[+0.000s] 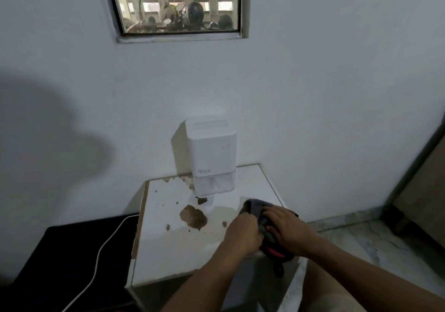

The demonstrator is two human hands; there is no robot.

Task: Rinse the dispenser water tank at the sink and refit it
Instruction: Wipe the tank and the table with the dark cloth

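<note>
A white box-shaped dispenser point(211, 147) stands upright against the wall at the back of a small white table point(168, 251). Its clear water tank point(214, 186) sits fitted under the white body. Both my hands rest on a dark grey cloth point(255, 209) with a red patch, at the table's front right corner. My left hand point(243, 233) grips the cloth's left side with curled fingers. My right hand point(286, 228) presses on it from the right. Both hands are well in front of the dispenser and apart from it.
The table top has brown patches point(193, 216) where the white coat has peeled. A black surface point(60, 258) with a white cable point(98, 256) lies to the left. A window point(177, 4) is high in the wall. Marble floor point(375, 241) lies to the right.
</note>
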